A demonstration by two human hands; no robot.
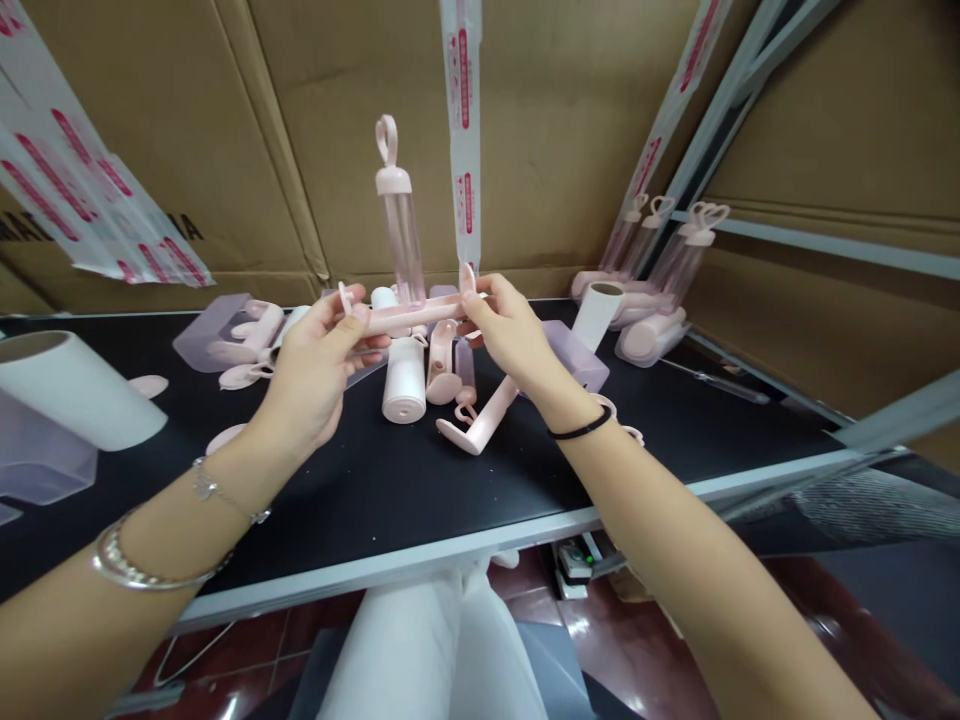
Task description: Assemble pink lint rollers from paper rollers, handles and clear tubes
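My left hand [319, 360] is closed round the left end of a pink plastic roller frame [409, 318], a bar with upturned ends. Its right end is pinched between the thumb and fingers of my right hand [506, 320]. From the bar's middle rises a clear pinkish tube handle [403, 235], capped in pink with a loop on top. The frame is held level above the black table. Below it stand a small white roll [405, 385] with a pink end and a pink L-shaped piece [484, 425].
Assembled pink pieces with clear handles [649, 290] stand at the back right. Large white tubes [82, 385] and lilac translucent boxes [214, 330] lie on the black table [420, 490]. Cardboard [360, 60] walls the back; a metal rail [727, 380] lies right.
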